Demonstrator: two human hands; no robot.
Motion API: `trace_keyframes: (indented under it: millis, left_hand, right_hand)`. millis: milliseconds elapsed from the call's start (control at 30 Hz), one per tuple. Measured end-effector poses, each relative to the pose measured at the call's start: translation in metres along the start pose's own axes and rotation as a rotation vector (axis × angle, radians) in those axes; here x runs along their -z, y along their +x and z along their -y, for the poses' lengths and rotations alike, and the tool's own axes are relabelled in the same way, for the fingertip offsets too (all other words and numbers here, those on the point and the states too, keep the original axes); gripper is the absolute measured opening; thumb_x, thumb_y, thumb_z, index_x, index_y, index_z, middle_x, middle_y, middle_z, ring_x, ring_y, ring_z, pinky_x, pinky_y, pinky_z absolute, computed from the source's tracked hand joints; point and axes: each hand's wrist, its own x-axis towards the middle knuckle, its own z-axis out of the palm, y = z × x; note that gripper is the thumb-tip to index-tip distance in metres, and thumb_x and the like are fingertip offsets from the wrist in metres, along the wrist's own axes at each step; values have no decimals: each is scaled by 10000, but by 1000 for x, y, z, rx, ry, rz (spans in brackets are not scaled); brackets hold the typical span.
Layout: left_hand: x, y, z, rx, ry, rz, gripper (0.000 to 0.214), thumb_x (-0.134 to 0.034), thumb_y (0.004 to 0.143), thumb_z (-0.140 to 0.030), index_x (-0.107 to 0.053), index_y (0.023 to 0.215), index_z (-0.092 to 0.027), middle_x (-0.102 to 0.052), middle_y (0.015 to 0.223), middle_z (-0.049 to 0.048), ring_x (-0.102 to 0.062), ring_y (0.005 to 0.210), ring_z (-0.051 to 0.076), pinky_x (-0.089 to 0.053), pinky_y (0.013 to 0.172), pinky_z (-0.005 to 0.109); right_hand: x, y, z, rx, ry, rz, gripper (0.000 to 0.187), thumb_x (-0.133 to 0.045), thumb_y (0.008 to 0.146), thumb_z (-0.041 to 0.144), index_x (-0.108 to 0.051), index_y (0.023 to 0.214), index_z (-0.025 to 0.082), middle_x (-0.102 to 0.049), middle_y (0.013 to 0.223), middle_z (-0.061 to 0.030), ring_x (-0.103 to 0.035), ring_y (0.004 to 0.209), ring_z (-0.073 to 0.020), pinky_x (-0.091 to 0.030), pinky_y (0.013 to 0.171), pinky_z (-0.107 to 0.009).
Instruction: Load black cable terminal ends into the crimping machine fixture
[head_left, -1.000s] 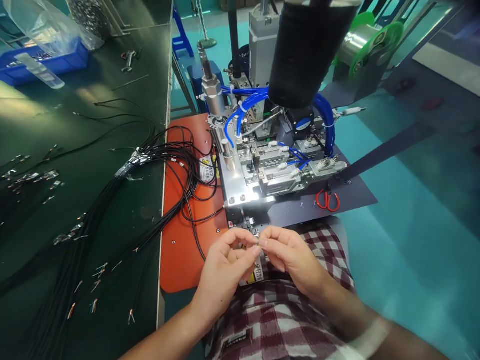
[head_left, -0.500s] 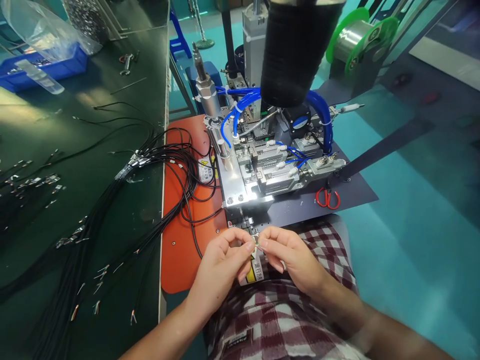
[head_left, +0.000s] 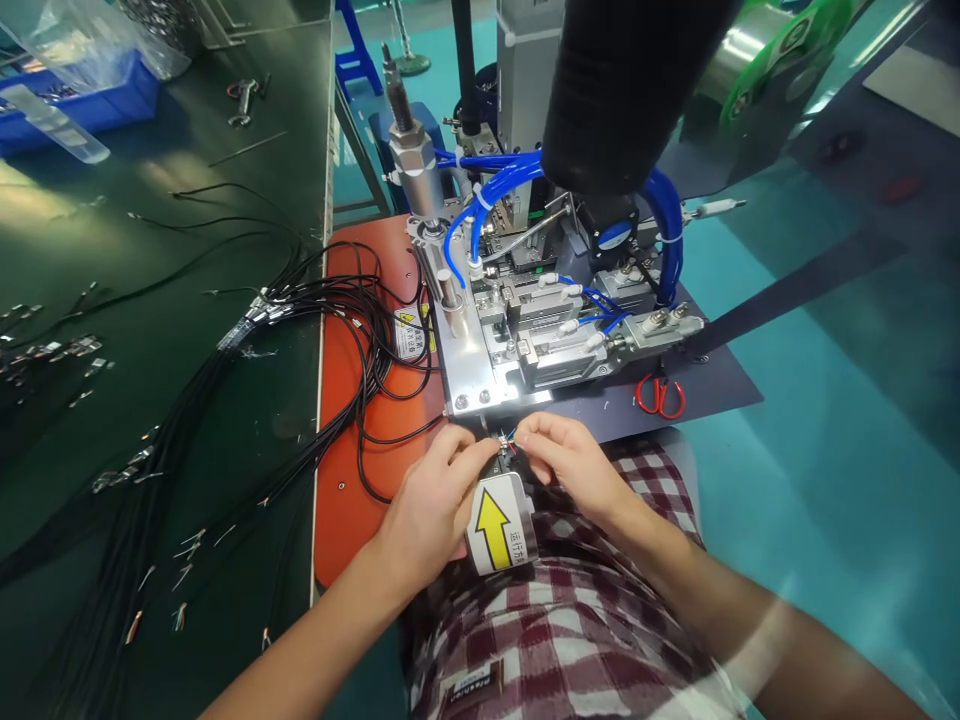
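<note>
My left hand (head_left: 439, 495) is closed, its thumb and fingertip pinched at a small metal fixture at the machine's front. A black cable (head_left: 367, 478) runs from the left and passes out of sight under this hand, which appears to grip its end. From the pinch a few thin coloured wires (head_left: 512, 437), blue and red among them, stick out to the right. My right hand (head_left: 566, 460) pinches these wires between thumb and forefinger, its other fingers curled. Just below the fingertips sits a white plate with a yellow arrow (head_left: 493, 530). The wire tips are too small to make out.
A machine with metal cylinders (head_left: 555, 340) and blue air hoses stands ahead. Red-handled snips (head_left: 660, 397) lie at its right. Black cables (head_left: 352, 320) loop over the orange base (head_left: 341, 540). On the green table are more cable bundles and a blue bin (head_left: 112, 105). A black tube (head_left: 622, 100) hangs overhead.
Both hands have moved forward from over the arrow plate to the small fixture, bringing the wires there. The arrow is now uncovered. The hands are slightly further apart, and the view has shifted a little.
</note>
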Motion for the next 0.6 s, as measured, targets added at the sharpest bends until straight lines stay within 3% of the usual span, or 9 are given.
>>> trace_keyframes:
  millis: [167, 600]
  left_hand:
    - [1, -1, 8, -39, 15, 34, 322, -402, 922, -141, -631, 1147, -167, -526, 905, 70, -561, 753, 153, -474, 647, 242]
    - [-2, -1, 11, -63, -23, -16, 303, -438, 907, -90, -648, 1123, -127, -499, 908, 64, -553, 742, 136, -478, 655, 241]
  right_hand:
    - [-1, 1, -4, -14, -8, 16, 226, -617, 783, 375, -551, 691, 179, -445, 443, 87, -347, 416, -82, -250, 466, -242]
    - [-2, 2, -4, -42, -26, -4, 260, -633, 778, 418, -554, 699, 183, -454, 458, 82, -366, 431, -90, -262, 479, -249]
